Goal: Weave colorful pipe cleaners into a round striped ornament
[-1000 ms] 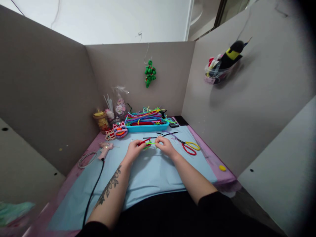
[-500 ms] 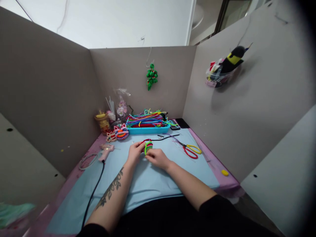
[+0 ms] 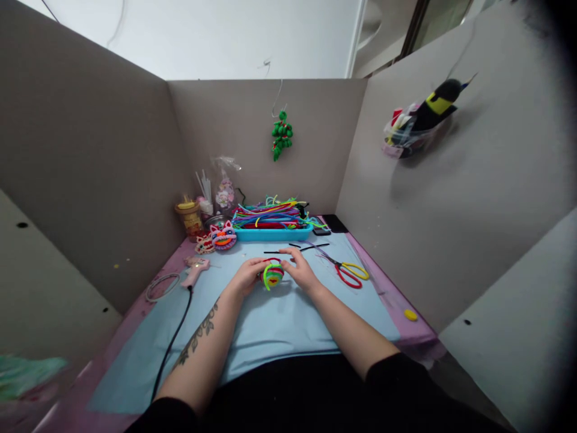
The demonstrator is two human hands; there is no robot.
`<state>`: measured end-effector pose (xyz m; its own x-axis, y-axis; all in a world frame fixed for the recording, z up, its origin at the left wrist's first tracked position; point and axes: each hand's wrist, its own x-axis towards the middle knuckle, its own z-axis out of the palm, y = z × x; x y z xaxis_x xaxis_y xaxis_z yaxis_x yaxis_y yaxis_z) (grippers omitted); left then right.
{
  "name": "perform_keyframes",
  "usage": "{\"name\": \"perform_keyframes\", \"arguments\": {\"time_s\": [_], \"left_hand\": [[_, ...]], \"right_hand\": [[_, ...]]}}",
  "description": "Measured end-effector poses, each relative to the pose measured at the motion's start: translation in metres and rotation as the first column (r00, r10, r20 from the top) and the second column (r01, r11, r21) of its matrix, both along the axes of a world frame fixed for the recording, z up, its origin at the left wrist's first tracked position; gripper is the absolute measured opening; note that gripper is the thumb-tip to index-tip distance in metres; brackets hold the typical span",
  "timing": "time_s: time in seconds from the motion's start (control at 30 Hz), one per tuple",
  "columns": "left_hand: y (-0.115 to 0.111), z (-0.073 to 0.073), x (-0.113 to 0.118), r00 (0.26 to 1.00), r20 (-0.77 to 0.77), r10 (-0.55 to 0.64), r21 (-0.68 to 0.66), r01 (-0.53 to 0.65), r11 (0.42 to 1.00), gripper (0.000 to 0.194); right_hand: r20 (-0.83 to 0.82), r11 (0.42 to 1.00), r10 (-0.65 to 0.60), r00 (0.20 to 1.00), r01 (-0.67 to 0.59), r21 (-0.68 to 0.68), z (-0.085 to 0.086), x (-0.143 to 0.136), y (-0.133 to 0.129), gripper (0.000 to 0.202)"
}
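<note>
By the left hand [image 3: 249,275], fingers closed on its edge, a striped craft piece [image 3: 273,277] is held over the cloth [image 3: 279,328]. Beside it, the right hand [image 3: 299,270] is held, fingers half open, contact unclear; scissors [image 3: 348,274] are laid farther right.

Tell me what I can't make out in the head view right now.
All in the head view:
Striped piece: left side, partly behind the left hand.
Right hand: whether it touches the piece, too small to tell.
Black cord: far end, behind the left sleeve.
Wall cup: exact contents, blurred.
Green cloth: cut off by the left edge.
</note>
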<state>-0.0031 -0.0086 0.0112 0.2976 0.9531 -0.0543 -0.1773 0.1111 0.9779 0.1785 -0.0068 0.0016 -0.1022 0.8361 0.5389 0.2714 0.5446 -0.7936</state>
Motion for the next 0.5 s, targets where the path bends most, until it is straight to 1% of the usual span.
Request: {"name": "perform_keyframes", "arguments": {"time_s": [0.07, 0.1, 0.13, 0.17, 0.2, 0.27, 0.3, 0.33, 0.4, 0.5], "left_hand": [[-0.0004, -0.0004, 0.0002, 0.998, -0.036, -0.049, 0.036, 0.051, 0.998, 0.030], [-0.0001, -0.0006, 0.0003, 0.997, -0.065, -0.050, 0.068, 0.055, 0.996, 0.030], [0.0004, -0.0007, 0.0004, 0.995, -0.099, -0.026, 0.115, 0.037, 0.993, 0.030], [0.0011, -0.0007, 0.0004, 0.990, -0.135, 0.027, 0.178, -0.003, 0.984, 0.030], [0.0018, -0.0004, 0.0005, 0.980, -0.168, 0.106, 0.253, -0.061, 0.966, 0.031], [0.0025, 0.0005, 0.0008, 0.936, -0.229, 0.268, 0.397, -0.162, 0.904, 0.029], [0.0025, 0.0009, 0.0012, 0.912, -0.260, 0.317, 0.448, -0.177, 0.876, 0.027], [0.0021, 0.0011, 0.0017, 0.895, -0.294, 0.335, 0.479, -0.165, 0.862, 0.026], [0.0008, 0.0009, 0.0031, 0.884, -0.361, 0.296, 0.496, -0.087, 0.864, 0.026], [-0.0011, -0.0001, 0.0053, 0.867, -0.438, 0.236, 0.490, 0.010, 0.872, 0.027]], "right_hand": [[0.002, 0.990, 0.113, 0.994, -0.113, -0.090, -0.0020, -0.0003, 0.0036, 0.024], [-0.008, 0.982, 0.143, 0.990, -0.143, -0.127, -0.0029, -0.0010, 0.0043, 0.022], [-0.023, 0.975, 0.156, 0.988, -0.157, -0.155, -0.0035, -0.0017, 0.0043, 0.023], [-0.038, 0.972, 0.154, 0.987, -0.158, -0.175, -0.0038, -0.0023, 0.0039, 0.024], [-0.049, 0.971, 0.144, 0.988, -0.151, -0.185, -0.0038, -0.0027, 0.0034, 0.024], [-0.070, 0.980, 0.095, 0.993, -0.106, -0.169, -0.0034, -0.0029, 0.0024, 0.023], [-0.080, 0.987, 0.061, 0.995, -0.073, -0.144, -0.0034, -0.0029, 0.0023, 0.022], [-0.086, 0.993, 0.028, 0.996, -0.038, -0.114, -0.0036, -0.0029, 0.0025, 0.022], [-0.077, 0.998, -0.025, 0.997, 0.021, -0.062, -0.0047, -0.0032, 0.0033, 0.022], [-0.035, 0.995, -0.068, 0.997, 0.066, -0.071, -0.0071, -0.0044, 0.0041, 0.020]]}}
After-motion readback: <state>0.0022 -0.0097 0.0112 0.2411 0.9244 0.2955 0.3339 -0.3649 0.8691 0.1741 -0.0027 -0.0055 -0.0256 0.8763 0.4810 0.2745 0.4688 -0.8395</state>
